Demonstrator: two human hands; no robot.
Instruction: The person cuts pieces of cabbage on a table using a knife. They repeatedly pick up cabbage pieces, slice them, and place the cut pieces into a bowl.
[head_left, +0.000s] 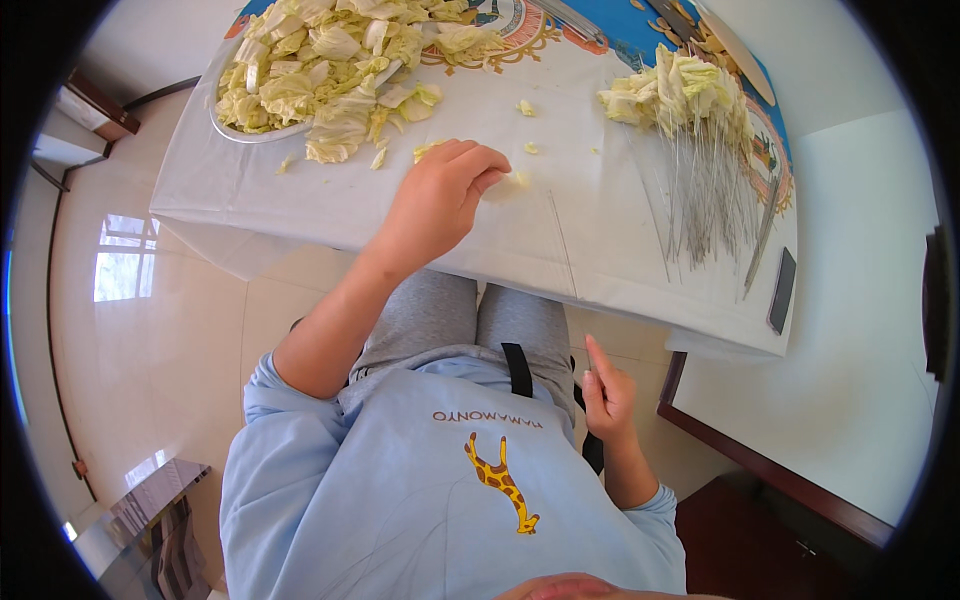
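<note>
My left hand is over the white-covered table, fingers curled together and thumb close to the index finger. A small pale cabbage scrap lies by its fingertips; I cannot tell whether the fingers grip anything. Lower down, beside my lap, my right hand has its index finger extended and its thumb close by; whether a thin skewer is between them is unclear. Chopped napa cabbage fills a metal-rimmed tray at the left. On the right, cabbage pieces sit on the far ends of many thin metal skewers.
Loose thin skewers lie near the table's front edge. More metal skewers and a dark phone are at the right edge. Small cabbage bits dot the tablecloth. Pale slices lie at the far right.
</note>
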